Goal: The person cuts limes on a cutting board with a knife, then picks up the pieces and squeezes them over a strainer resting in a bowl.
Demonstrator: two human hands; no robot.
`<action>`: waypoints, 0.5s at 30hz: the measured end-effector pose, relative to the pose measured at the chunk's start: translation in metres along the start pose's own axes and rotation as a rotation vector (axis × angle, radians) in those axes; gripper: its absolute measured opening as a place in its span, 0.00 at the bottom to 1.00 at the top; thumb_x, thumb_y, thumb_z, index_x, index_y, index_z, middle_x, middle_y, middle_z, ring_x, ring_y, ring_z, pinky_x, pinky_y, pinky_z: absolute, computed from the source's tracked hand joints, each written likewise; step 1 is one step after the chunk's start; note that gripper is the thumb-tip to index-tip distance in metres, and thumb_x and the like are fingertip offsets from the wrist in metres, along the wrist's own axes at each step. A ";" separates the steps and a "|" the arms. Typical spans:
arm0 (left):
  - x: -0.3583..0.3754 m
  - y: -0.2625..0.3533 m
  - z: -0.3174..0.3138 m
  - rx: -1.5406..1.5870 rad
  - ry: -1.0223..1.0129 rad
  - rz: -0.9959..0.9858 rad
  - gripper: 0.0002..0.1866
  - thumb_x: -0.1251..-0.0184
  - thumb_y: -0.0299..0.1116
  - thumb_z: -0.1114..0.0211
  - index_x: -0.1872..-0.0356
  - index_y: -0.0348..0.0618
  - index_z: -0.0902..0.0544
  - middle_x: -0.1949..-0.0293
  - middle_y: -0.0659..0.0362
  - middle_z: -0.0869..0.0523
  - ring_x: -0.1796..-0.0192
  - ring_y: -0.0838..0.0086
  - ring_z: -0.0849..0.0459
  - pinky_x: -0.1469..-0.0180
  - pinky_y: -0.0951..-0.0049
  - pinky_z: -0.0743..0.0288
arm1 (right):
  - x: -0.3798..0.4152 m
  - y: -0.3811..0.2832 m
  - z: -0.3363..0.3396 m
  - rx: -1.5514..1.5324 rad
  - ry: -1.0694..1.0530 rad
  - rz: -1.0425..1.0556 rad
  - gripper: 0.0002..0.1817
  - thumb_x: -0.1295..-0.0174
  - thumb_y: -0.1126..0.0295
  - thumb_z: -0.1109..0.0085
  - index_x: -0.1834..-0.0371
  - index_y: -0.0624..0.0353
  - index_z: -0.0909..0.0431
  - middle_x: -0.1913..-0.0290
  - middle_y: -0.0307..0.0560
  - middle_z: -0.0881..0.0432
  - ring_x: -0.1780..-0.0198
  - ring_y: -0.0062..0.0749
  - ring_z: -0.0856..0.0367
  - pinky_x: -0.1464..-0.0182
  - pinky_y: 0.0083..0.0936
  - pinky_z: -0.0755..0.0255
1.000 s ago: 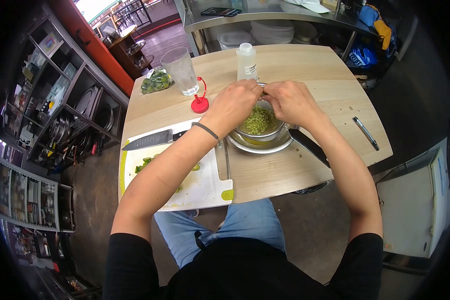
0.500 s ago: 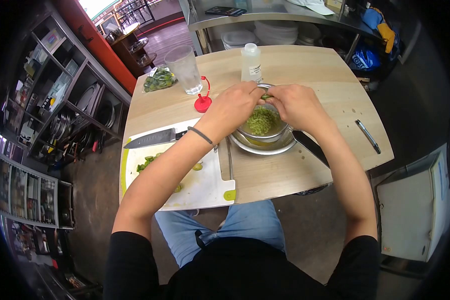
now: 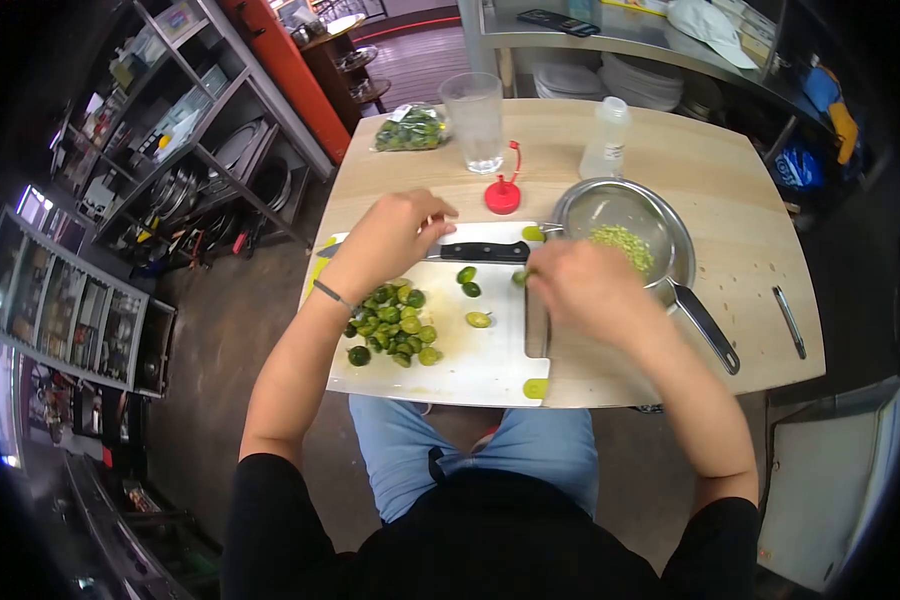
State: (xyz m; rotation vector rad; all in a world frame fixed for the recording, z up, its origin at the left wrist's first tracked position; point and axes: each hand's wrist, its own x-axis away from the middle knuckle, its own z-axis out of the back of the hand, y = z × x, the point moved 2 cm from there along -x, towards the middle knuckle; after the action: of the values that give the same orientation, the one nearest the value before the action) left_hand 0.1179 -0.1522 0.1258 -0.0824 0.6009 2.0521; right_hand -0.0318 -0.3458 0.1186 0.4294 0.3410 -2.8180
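Observation:
My left hand (image 3: 395,238) hovers over the far left of the white cutting board (image 3: 470,375), fingers apart and holding nothing. Close to its fingertips lies a knife (image 3: 485,251) with a black handle. At the board's right side my right hand (image 3: 585,285), slightly blurred, pinches a small green citrus half (image 3: 520,277). A pile of green citrus pieces (image 3: 400,325) covers the board's left part, and a few loose ones (image 3: 478,319) lie nearer the middle. Beyond my right hand a strainer (image 3: 705,325) rests on a metal bowl (image 3: 572,192), with pale green pulp or seeds (image 3: 625,248) in its mesh.
Toward the back stand a clear plastic cup (image 3: 475,125), a bag of green citrus (image 3: 410,128) and a translucent bottle (image 3: 605,140). A red squeeze-bottle cap (image 3: 503,196) sits before the cup. On the right lies a pen (image 3: 789,322), near scattered drops.
Both hands have come away from above the strainer and apart, toward the cutting board. The right one carries a citrus half. The view has shifted left, showing more of the citrus pile.

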 end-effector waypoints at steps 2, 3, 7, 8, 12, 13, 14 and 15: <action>0.023 -0.019 -0.003 -0.025 -0.020 0.003 0.10 0.37 0.29 0.31 0.57 0.36 0.13 0.64 0.49 0.12 0.64 0.59 0.15 0.58 0.65 0.22 | -0.009 -0.014 -0.041 0.042 -0.075 -0.011 0.06 0.39 0.70 0.40 0.68 0.60 0.17 0.67 0.52 0.14 0.64 0.48 0.14 0.60 0.41 0.19; 0.033 -0.026 -0.004 -0.031 -0.043 0.011 0.09 0.37 0.29 0.30 0.58 0.36 0.13 0.64 0.48 0.12 0.64 0.59 0.15 0.58 0.64 0.22 | -0.014 -0.018 -0.059 0.088 -0.148 -0.038 0.06 0.39 0.70 0.40 0.68 0.60 0.17 0.67 0.52 0.14 0.65 0.48 0.14 0.61 0.40 0.19; 0.062 -0.042 0.001 0.008 -0.120 0.145 0.10 0.37 0.30 0.29 0.59 0.37 0.12 0.64 0.48 0.12 0.62 0.57 0.14 0.56 0.63 0.21 | -0.024 -0.021 -0.083 0.054 -0.182 -0.067 0.06 0.42 0.74 0.44 0.68 0.61 0.17 0.66 0.55 0.15 0.65 0.48 0.12 0.62 0.40 0.18; 0.067 -0.046 0.002 0.027 -0.155 0.190 0.10 0.37 0.30 0.29 0.58 0.37 0.12 0.64 0.49 0.12 0.61 0.56 0.14 0.55 0.63 0.21 | -0.027 -0.025 -0.080 0.057 -0.186 -0.057 0.06 0.42 0.74 0.44 0.68 0.61 0.17 0.66 0.55 0.15 0.65 0.48 0.12 0.62 0.40 0.18; 0.082 -0.067 -0.009 -0.027 -0.167 0.064 0.13 0.37 0.33 0.29 0.55 0.37 0.13 0.59 0.48 0.12 0.55 0.53 0.15 0.49 0.60 0.22 | -0.047 -0.044 -0.074 0.027 -0.122 -0.010 0.11 0.41 0.64 0.34 0.58 0.56 0.16 0.63 0.45 0.16 0.63 0.44 0.13 0.62 0.40 0.19; 0.083 -0.069 -0.010 -0.026 -0.161 0.063 0.13 0.37 0.33 0.29 0.55 0.37 0.13 0.59 0.48 0.12 0.55 0.53 0.15 0.49 0.60 0.22 | -0.055 -0.051 -0.083 0.017 -0.123 0.058 0.12 0.41 0.63 0.34 0.57 0.55 0.16 0.62 0.45 0.16 0.63 0.44 0.13 0.62 0.40 0.19; 0.082 -0.069 -0.012 -0.022 -0.189 0.090 0.13 0.38 0.33 0.29 0.55 0.37 0.13 0.58 0.47 0.13 0.53 0.52 0.15 0.48 0.59 0.23 | -0.061 -0.056 -0.093 0.007 -0.124 0.126 0.13 0.41 0.63 0.34 0.56 0.55 0.16 0.62 0.45 0.16 0.62 0.44 0.14 0.62 0.40 0.19; 0.081 -0.069 -0.014 -0.018 -0.217 0.117 0.13 0.38 0.33 0.29 0.55 0.37 0.13 0.56 0.47 0.13 0.52 0.52 0.16 0.46 0.58 0.23 | -0.065 -0.060 -0.101 -0.048 -0.044 0.196 0.10 0.43 0.66 0.34 0.63 0.59 0.18 0.65 0.48 0.17 0.65 0.43 0.13 0.64 0.38 0.19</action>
State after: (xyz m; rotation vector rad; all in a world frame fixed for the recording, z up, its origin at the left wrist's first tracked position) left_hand 0.1291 -0.0657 0.0636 0.1664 0.4617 2.1443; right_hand 0.0359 -0.2476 0.0566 0.3692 0.3369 -2.6192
